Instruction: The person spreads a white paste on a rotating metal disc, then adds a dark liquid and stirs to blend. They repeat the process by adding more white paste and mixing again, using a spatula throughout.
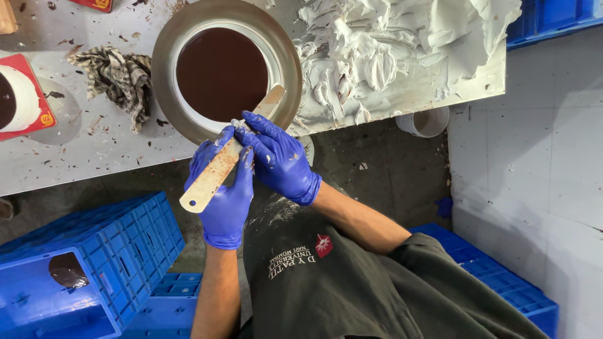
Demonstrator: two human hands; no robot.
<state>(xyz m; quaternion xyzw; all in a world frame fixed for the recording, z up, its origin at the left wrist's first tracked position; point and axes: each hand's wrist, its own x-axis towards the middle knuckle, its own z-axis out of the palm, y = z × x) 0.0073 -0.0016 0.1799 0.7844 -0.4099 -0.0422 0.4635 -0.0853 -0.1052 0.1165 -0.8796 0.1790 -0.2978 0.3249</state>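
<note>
Apparently mid-job, the left hand (225, 188) is gripping the scraper (227, 157) while the right hand (276, 154) is pinching its blade over the cake (221, 73), whose dark top is bare; cream (389, 44) is waiting alongside.

Smeared metal scraper (230, 152), glossy blue rubber gloves, smooth brown-glazed cake (221, 74), crumpled cloth rag (117, 78), ribbed plastic crates (119, 245).

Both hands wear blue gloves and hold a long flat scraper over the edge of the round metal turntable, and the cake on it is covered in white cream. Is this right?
Not quite. The cake on the turntable is dark brown on top, not white; the white cream lies heaped on the table beside it. The head view shows this. The left hand and right hand, blue-gloved, do hold the scraper.
</note>
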